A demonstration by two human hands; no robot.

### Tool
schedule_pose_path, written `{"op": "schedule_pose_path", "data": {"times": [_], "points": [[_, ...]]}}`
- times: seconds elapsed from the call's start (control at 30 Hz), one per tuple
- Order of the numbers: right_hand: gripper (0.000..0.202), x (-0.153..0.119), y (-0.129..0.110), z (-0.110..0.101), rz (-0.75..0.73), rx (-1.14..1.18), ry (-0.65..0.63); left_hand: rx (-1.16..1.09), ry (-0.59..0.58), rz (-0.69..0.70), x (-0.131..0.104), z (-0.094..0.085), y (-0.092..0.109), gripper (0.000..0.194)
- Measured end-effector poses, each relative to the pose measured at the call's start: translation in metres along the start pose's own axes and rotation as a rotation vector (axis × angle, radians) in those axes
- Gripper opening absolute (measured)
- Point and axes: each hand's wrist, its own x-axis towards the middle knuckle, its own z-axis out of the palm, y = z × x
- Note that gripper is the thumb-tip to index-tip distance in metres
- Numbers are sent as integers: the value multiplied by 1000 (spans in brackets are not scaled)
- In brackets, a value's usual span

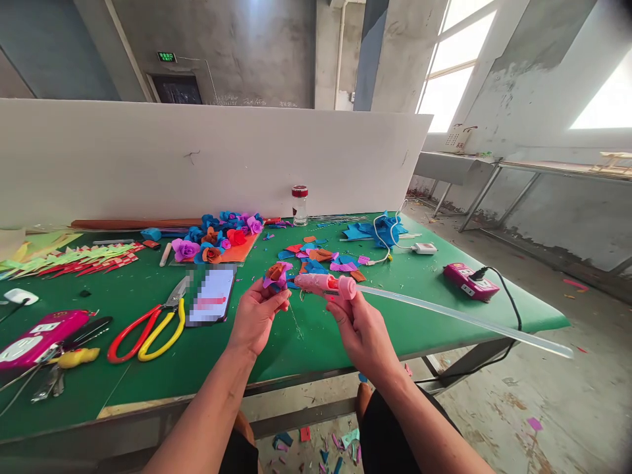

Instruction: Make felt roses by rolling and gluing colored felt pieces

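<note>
My left hand (pixel 255 315) pinches a small paper flower (pixel 277 276) with brown, purple and blue petals, held above the table's front part. My right hand (pixel 359 324) is wrapped round a pink glue gun (pixel 323 284), whose nozzle points left and is close to the flower; whether they touch is unclear. A long clear glue stick (pixel 464 318) runs out of the gun's back to the right. Just behind both hands lies a loose pile of blue, purple, brown and red paper petals (pixel 318 259).
On the green table (pixel 306 359) are finished paper flowers (pixel 212 238), red-and-yellow scissors (pixel 155 326), a phone (pixel 212 296) and a lidded glass jar (pixel 299 207). Pink power sockets (pixel 471 282) with a cable stand at right. A white board (pixel 212 158) rises behind.
</note>
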Motion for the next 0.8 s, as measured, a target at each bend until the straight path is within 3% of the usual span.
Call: {"op": "schedule_pose_path", "data": {"times": [0.8], "points": [[14, 0, -1, 0, 20, 56, 1, -9, 3, -3, 1, 2, 1, 31]]}}
